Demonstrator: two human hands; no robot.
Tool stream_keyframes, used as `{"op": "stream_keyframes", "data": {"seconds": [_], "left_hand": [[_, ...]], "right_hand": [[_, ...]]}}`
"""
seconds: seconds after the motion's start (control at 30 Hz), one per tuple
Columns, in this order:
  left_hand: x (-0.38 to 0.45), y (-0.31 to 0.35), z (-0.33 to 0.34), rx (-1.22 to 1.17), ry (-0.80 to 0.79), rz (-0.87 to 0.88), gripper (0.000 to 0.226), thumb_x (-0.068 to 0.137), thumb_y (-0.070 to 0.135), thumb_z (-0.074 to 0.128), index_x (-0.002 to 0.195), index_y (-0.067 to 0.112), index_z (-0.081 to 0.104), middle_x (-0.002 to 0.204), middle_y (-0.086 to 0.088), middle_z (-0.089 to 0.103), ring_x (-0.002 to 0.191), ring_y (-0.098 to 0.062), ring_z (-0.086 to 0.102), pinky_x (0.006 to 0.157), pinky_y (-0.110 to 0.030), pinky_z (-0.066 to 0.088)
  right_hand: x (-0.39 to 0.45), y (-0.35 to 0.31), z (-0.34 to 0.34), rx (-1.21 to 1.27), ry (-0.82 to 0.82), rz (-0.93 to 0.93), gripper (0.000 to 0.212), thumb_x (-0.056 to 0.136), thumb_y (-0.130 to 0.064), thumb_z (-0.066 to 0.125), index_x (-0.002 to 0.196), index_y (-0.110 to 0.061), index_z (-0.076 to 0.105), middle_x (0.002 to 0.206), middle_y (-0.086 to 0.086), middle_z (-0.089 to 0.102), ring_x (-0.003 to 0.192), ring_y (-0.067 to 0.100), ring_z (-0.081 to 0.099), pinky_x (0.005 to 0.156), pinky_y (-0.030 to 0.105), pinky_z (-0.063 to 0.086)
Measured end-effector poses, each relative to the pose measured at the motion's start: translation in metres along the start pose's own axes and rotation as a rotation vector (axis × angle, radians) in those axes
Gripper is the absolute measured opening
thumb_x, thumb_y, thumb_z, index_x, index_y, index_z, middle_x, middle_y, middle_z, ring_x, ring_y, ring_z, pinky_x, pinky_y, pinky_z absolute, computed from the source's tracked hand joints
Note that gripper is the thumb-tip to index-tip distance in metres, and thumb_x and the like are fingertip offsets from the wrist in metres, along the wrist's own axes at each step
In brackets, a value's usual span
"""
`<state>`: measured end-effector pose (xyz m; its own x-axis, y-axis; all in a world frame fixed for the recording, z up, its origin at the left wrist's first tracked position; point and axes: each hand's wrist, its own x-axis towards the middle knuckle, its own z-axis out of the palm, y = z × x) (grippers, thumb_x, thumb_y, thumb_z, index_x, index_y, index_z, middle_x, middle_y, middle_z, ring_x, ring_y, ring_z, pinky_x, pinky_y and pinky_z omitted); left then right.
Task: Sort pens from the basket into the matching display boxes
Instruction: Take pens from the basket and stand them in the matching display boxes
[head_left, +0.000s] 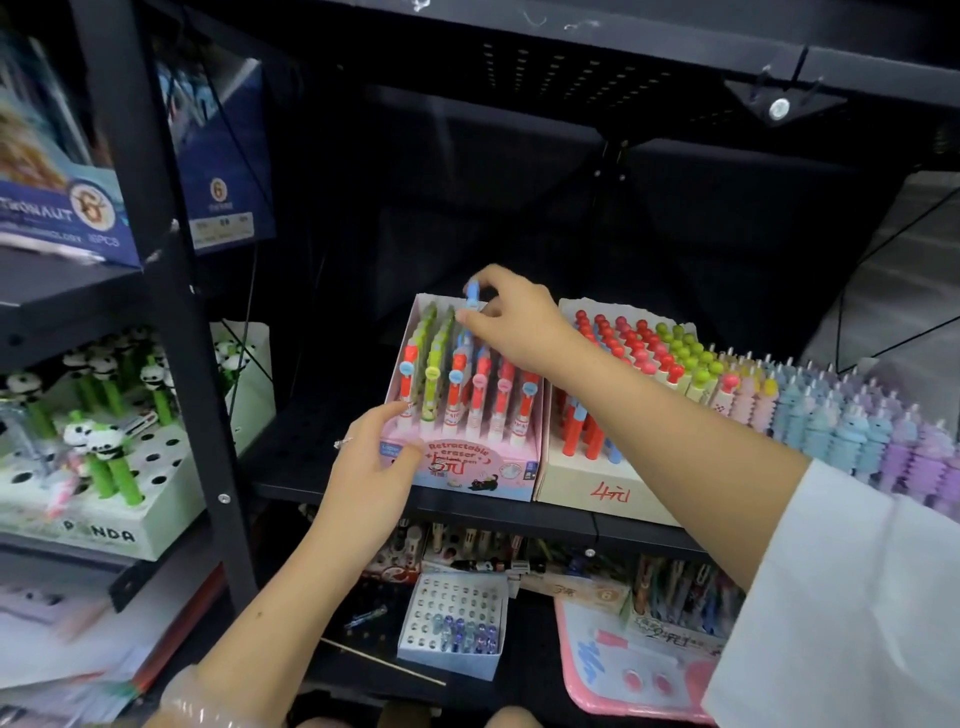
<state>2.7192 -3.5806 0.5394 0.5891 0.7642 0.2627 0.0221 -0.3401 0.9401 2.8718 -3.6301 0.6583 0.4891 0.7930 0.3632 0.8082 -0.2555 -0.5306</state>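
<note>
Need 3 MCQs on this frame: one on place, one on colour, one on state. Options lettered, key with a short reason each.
1. Where does the pink display box stand?
A. on the floor
B. on the black shelf, left of the cream box
C. on top of the panda pen box

2. What colour is the cap of the pen in the right hand?
A. blue
B. yellow
C. black

3. What is the left hand doing?
A. hanging idle
B. holding a pen
C. holding the pink display box at its front left corner

Key:
1 B: the box sits on the shelf board with the cream box directly at its right.
2 A: a light blue cap shows above the fingertips.
3 C: the thumb lies on the box front and the fingers reach the left side.
</note>
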Motion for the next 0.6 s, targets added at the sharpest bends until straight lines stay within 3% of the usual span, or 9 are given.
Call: {"op": "stream_keyframes", "data": {"seconds": [0.1, 0.23, 0.37, 0.5, 0.6], "left_hand": [[0.0006, -0.0009, 0.001, 0.004, 0.0, -0.005, 0.04, 0.092, 0.014, 0.05, 0.129, 0.03, 0.045, 0.128, 0.013, 0.041, 0.112, -0.003, 0.041, 0.074, -0.011, 0.034], [0.0002, -0.0014, 0.0018, -0.003, -0.001, -0.011, 0.039, 0.092, 0.015, 0.051, 0.128, 0.03, 0.045, 0.125, 0.014, 0.04, 0.111, -0.004, 0.041, 0.076, -0.012, 0.034], [-0.0014, -0.0004, 0.0027, -0.005, 0.0, -0.014, 0.039, 0.092, 0.015, 0.052, 0.127, 0.031, 0.045, 0.123, 0.017, 0.038, 0.108, -0.002, 0.041, 0.075, -0.011, 0.034], [-0.0025, 0.0011, 0.0026, 0.003, -0.007, -0.013, 0.038, 0.092, 0.015, 0.051, 0.125, 0.032, 0.045, 0.122, 0.018, 0.037, 0.105, 0.0, 0.04, 0.071, -0.008, 0.034], [-0.0028, 0.003, 0.0014, -0.002, -0.009, -0.019, 0.038, 0.092, 0.015, 0.052, 0.125, 0.031, 0.045, 0.124, 0.016, 0.038, 0.108, -0.002, 0.04, 0.076, -0.011, 0.035]], "right_hand": [[-0.0002, 0.0021, 0.0021, -0.047, -0.002, -0.032, 0.016, 0.091, -0.024, 0.057, 0.103, -0.017, 0.05, 0.084, 0.01, 0.069, 0.065, 0.019, 0.059, 0.069, 0.036, 0.051], [0.001, 0.0032, 0.0021, -0.076, -0.018, -0.025, 0.021, 0.09, -0.028, 0.06, 0.101, -0.015, 0.048, 0.089, 0.008, 0.067, 0.072, 0.021, 0.062, 0.069, 0.036, 0.051], [-0.0009, 0.0064, 0.0056, -0.083, -0.007, -0.036, 0.02, 0.089, -0.028, 0.061, 0.095, -0.018, 0.045, 0.073, 0.0, 0.064, 0.06, 0.012, 0.057, 0.057, 0.026, 0.046], [0.0012, 0.0058, 0.0052, -0.133, -0.064, -0.022, 0.028, 0.087, -0.031, 0.063, 0.104, -0.013, 0.051, 0.091, 0.006, 0.066, 0.081, 0.02, 0.064, 0.071, 0.034, 0.053], [-0.0004, 0.0066, 0.0035, -0.069, -0.051, -0.038, 0.034, 0.086, -0.031, 0.065, 0.113, -0.016, 0.051, 0.094, 0.003, 0.066, 0.084, 0.017, 0.063, 0.07, 0.028, 0.051]]}}
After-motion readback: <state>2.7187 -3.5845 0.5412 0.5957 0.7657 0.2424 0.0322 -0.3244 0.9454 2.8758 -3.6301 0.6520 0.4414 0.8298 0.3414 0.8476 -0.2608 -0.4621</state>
